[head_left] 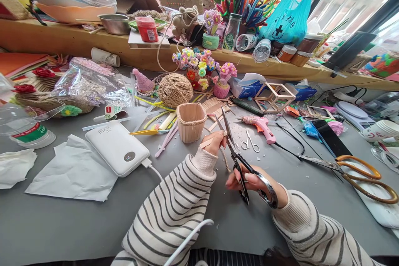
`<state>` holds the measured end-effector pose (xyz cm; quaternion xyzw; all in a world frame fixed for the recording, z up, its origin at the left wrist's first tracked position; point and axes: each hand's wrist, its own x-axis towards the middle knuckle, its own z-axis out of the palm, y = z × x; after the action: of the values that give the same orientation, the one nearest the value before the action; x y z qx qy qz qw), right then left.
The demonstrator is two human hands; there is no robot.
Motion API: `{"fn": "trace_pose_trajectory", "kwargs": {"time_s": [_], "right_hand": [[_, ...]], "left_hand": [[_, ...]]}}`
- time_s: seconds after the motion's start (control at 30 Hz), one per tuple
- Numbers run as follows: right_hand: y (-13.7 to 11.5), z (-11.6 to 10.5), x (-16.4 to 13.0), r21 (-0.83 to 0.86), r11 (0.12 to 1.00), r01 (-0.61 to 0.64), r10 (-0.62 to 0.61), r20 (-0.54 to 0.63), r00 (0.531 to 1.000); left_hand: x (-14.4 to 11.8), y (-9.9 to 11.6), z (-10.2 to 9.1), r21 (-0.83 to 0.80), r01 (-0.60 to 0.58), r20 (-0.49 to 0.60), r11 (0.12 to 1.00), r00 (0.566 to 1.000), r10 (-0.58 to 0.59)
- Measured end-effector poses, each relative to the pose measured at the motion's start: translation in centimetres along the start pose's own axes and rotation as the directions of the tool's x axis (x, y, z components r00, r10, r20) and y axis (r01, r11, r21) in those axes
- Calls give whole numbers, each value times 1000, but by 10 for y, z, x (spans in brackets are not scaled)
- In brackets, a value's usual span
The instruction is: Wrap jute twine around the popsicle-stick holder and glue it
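Note:
My left hand is closed on a flat wooden craft stick, one end sticking out to the left. My right hand grips a pair of black-handled scissors, fingers through the loops. Their blades are parted and point up and away, right beside my left fingertips; whether they touch the stick I cannot tell. Just beyond my left hand stands a small cup faced with wooden sticks, with twine around its rim. A short length of twine hangs between my hands.
Behind the cup lie a twine ball and loose craft sticks. To the right are small white scissors, a pink glue gun and large orange-handled scissors. A corded white power bank lies at left.

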<state>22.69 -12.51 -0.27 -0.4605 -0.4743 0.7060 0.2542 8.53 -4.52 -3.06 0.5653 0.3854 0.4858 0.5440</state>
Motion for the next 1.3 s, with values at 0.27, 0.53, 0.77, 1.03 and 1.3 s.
{"fn": "trace_pose_trajectory", "kwargs": {"time_s": [0.27, 0.53, 0.77, 1.03, 1.3], "right_hand": [[-1, 4, -6, -43, 999, 19, -18, 15, 1000], [-1, 6, -6, -48, 998, 26, -25, 10, 1000], [1, 3, -4, -87, 994, 60, -60, -2, 998], [7, 4, -4, -115, 991, 70, -80, -82, 993], [6, 4, -7, -166, 984, 62, -76, -77, 994]], "left_hand": [[-2, 10, 0, -50, 36, -69, 998, 997, -39], [-1, 7, 0, -64, 42, -42, 997, 998, -44], [-3, 5, 0, -53, 23, -20, 998, 1000, -24], [-2, 7, -1, -33, 8, -41, 999, 999, -9], [-3, 6, -1, -22, -2, -32, 1000, 999, 2]]}}
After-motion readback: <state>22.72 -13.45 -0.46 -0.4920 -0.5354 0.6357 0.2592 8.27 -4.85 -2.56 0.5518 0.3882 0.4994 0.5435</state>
